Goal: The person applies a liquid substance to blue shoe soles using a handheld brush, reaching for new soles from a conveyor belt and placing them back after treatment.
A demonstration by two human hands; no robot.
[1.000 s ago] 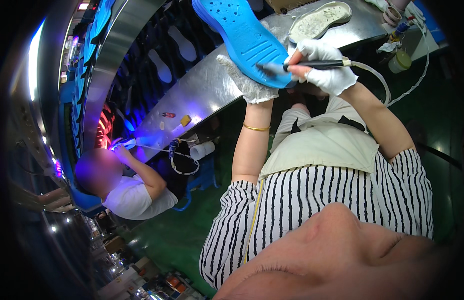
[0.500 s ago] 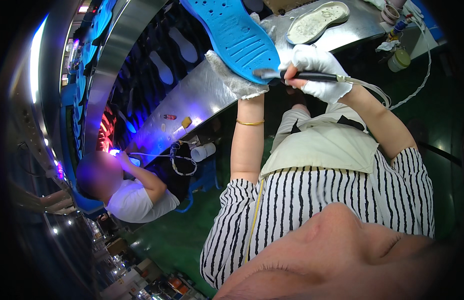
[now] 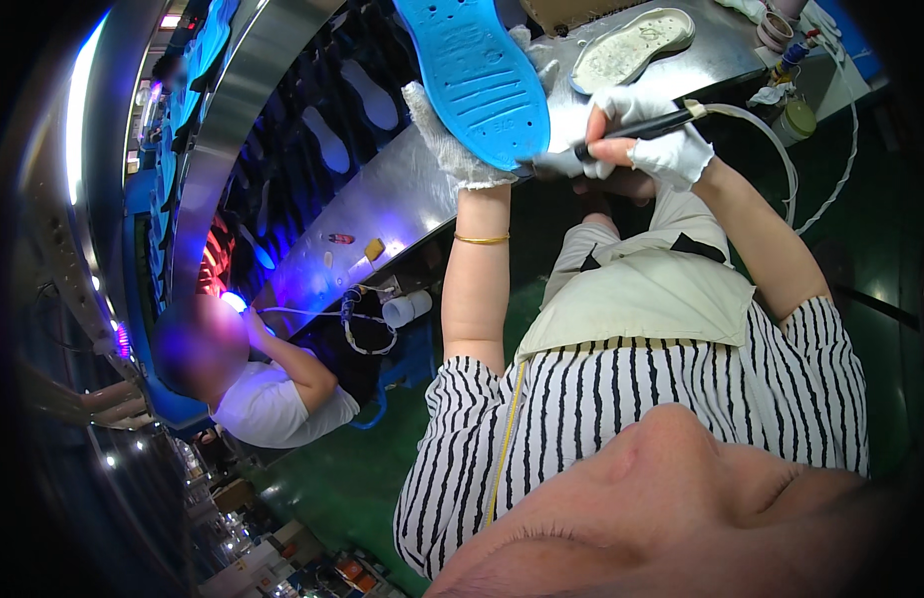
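Note:
A blue shoe sole (image 3: 487,95) with holes and slots lies in my left hand (image 3: 440,140), which wears a greyish knit glove. Its thumb side shows at the sole's left edge and fingertips at the right edge. My right hand (image 3: 653,140), in a white glove with bare fingertips, grips a black-handled brush (image 3: 653,125) fed by a clear hose. The brush's bristles are at the lower rim of the sole's heel, touching or very close; I cannot tell which. On the metal bench behind lies a whitish, stained sole (image 3: 633,50).
A metal bench (image 3: 382,194) runs along a conveyor (image 3: 302,60) bearing several soles. A co-worker (image 3: 282,394) sits at the left by a bright light. Cups (image 3: 774,30) and a greenish jar (image 3: 795,120) stand at the right; the hose (image 3: 791,179) loops beside my right arm.
The blue sole has turned more upright, its heel shifting a little left. My right hand has tilted the brush more steeply, and its bristles have moved from the heel's face to its lower edge.

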